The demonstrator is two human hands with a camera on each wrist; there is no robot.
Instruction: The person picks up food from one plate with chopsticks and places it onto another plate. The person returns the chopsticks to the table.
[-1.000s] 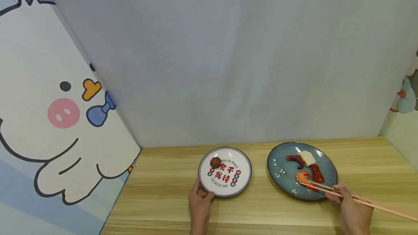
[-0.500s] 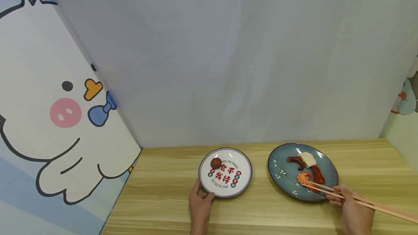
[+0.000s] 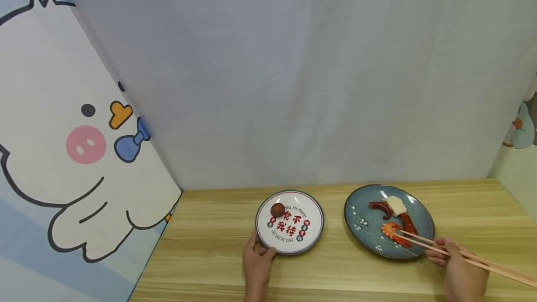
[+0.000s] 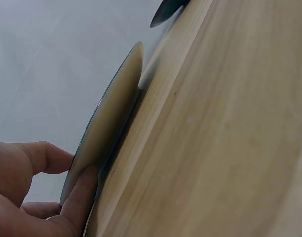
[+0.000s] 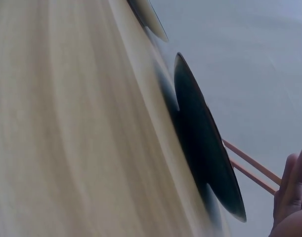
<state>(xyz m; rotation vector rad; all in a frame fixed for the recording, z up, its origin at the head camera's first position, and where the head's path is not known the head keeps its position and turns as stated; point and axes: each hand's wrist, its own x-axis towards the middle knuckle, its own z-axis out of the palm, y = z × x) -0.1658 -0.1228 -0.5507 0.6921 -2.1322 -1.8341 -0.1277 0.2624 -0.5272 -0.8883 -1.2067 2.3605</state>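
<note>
My left hand [image 3: 257, 264] holds the near-left rim of a small white plate [image 3: 264, 239] with red lettering, thumb at the edge; in the left wrist view a finger reaches against the underside of the plate [image 4: 108, 116]. A brown ball [image 3: 278, 209], like a meatball, lies on it. In my right hand [image 3: 463, 269] is a pair of light wooden chopsticks [image 3: 509, 274], tips slightly apart at an orange shrimp [image 3: 390, 229] on the blue-grey plate [image 3: 361, 234]. In the right wrist view, that plate's dark underside [image 5: 200, 133] hides the chopstick tips.
Beside the shrimp on the blue-grey plate are a dark red curved piece [image 3: 381, 208], a white chunk [image 3: 395, 205] and a flat red piece [image 3: 408, 223]. Both plates stand on a wood-grain table [image 3: 201, 246] near the pale back wall [image 3: 293, 106]. A cartoon panel [image 3: 105, 199] borders the left.
My right hand has shifted a little right with the chopsticks, and their tips have slid right across the shrimp and spread. The shrimp's pose looks slightly different. My left hand stays on the white plate.
</note>
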